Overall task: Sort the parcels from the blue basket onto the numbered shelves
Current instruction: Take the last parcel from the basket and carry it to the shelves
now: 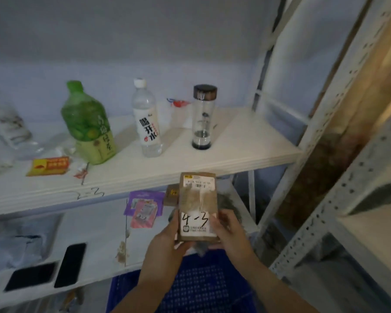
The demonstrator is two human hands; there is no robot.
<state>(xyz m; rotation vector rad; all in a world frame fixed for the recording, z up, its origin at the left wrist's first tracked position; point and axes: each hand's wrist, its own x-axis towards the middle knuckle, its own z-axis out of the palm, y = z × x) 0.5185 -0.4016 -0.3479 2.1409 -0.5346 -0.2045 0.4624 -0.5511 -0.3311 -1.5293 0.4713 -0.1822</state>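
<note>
**Left hand [165, 242], right hand [229, 231]: parcel [198, 206] 4-3 held**

Fingers [221, 216] of both curl round its lower edges, above the blue basket [190, 288]. Read the label; seek shelf 4-3. The shelf [145, 177] ahead reads 2-3: do not place here. A water bottle [147, 123] and flask [203, 116] stand on it.

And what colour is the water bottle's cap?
White cap, seen in the head view.

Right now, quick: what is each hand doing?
Left hand: holding the parcel by its left edge.
Right hand: holding the same parcel by its right edge.
</note>
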